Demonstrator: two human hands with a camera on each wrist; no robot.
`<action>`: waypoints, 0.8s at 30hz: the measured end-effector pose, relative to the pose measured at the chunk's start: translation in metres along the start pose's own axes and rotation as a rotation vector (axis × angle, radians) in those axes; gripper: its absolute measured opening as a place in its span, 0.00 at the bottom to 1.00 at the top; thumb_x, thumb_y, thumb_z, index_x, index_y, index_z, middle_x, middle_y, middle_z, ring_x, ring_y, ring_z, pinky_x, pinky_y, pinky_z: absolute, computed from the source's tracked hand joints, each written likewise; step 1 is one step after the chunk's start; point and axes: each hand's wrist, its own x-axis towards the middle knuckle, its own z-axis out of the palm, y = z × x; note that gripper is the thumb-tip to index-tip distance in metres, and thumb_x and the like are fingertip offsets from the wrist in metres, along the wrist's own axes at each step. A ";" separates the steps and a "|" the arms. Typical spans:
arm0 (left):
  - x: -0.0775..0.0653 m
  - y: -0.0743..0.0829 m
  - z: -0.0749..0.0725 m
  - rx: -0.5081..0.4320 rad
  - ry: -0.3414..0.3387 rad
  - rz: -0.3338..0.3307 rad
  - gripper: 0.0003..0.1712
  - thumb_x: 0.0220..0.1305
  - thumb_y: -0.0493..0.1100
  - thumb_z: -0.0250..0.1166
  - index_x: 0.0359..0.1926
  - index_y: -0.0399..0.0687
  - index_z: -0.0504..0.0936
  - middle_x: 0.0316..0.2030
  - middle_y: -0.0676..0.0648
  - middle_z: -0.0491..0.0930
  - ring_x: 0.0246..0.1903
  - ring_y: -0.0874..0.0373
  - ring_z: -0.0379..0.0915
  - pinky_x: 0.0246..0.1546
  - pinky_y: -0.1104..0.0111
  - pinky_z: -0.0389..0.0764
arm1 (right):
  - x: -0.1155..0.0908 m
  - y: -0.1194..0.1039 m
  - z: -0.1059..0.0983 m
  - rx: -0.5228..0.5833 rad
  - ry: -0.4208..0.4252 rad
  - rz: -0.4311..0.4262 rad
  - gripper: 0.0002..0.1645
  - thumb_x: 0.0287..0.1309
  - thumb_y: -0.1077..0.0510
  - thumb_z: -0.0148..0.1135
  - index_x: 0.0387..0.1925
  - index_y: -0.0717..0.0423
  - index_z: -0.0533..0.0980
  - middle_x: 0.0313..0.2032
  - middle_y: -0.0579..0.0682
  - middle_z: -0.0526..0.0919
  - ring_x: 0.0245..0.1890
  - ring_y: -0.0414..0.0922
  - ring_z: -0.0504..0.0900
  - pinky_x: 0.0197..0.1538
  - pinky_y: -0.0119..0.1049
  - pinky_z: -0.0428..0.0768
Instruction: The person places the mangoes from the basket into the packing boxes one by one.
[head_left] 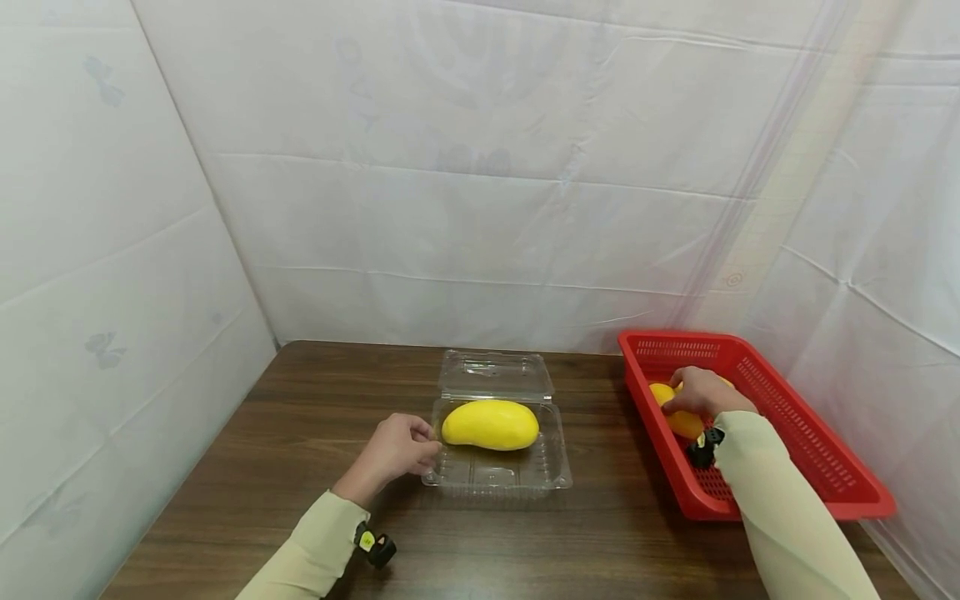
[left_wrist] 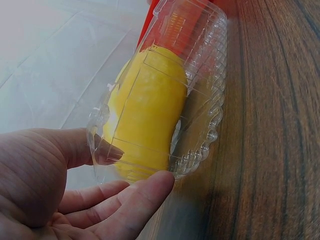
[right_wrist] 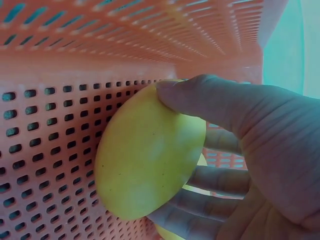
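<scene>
One brown wooden table (head_left: 300, 433) among white sheeting (head_left: 480, 167).

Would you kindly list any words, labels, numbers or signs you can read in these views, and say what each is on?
No readable text in any view.
Yellow tag on the left wrist strap: dark mark, too small to read.
Clear plastic clamshell box, yellow mango, red perforated plastic basket: no labels show.

- No words, brand names or numbers can be read on anything in the three views.
- The wrist strap (head_left: 373, 546) carries a small yellow tag, perhaps printed, but it is too small to read.
</scene>
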 end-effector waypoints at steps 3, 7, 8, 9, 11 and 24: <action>0.000 0.000 0.000 0.002 0.000 0.001 0.10 0.62 0.34 0.71 0.43 0.32 0.83 0.32 0.41 0.85 0.24 0.57 0.84 0.28 0.65 0.90 | 0.002 0.001 0.000 0.017 -0.011 -0.002 0.45 0.48 0.42 0.77 0.61 0.64 0.74 0.52 0.63 0.82 0.45 0.53 0.78 0.49 0.51 0.85; 0.000 0.000 -0.001 0.004 0.000 0.003 0.10 0.62 0.34 0.70 0.43 0.33 0.83 0.32 0.41 0.85 0.24 0.57 0.84 0.28 0.65 0.90 | 0.002 0.000 0.000 0.031 -0.016 -0.002 0.45 0.48 0.43 0.78 0.61 0.64 0.74 0.52 0.63 0.82 0.46 0.54 0.78 0.51 0.52 0.85; 0.000 0.000 -0.001 0.004 0.000 0.002 0.10 0.62 0.34 0.70 0.43 0.33 0.83 0.32 0.41 0.85 0.24 0.57 0.84 0.28 0.65 0.90 | 0.002 0.000 0.000 0.028 -0.016 -0.004 0.45 0.48 0.43 0.78 0.61 0.64 0.74 0.52 0.64 0.82 0.46 0.54 0.78 0.51 0.52 0.85; 0.000 0.000 -0.001 0.005 -0.001 0.002 0.10 0.62 0.34 0.71 0.43 0.33 0.83 0.32 0.41 0.84 0.24 0.57 0.84 0.28 0.65 0.90 | 0.003 0.000 0.000 0.025 -0.016 -0.006 0.45 0.48 0.43 0.78 0.61 0.65 0.74 0.52 0.64 0.82 0.46 0.54 0.78 0.51 0.53 0.85; 0.000 0.000 -0.001 0.006 -0.001 0.001 0.10 0.62 0.34 0.71 0.43 0.33 0.83 0.32 0.42 0.84 0.24 0.57 0.84 0.28 0.65 0.89 | 0.002 0.000 0.000 0.020 -0.015 -0.002 0.45 0.48 0.43 0.78 0.61 0.65 0.74 0.52 0.63 0.82 0.46 0.54 0.78 0.51 0.53 0.85; -0.001 0.002 0.000 0.008 -0.003 -0.005 0.10 0.62 0.34 0.71 0.42 0.33 0.83 0.32 0.41 0.84 0.23 0.58 0.84 0.27 0.65 0.89 | -0.008 0.004 -0.005 -0.013 0.000 -0.061 0.43 0.47 0.46 0.78 0.59 0.68 0.75 0.48 0.63 0.83 0.41 0.51 0.79 0.43 0.42 0.87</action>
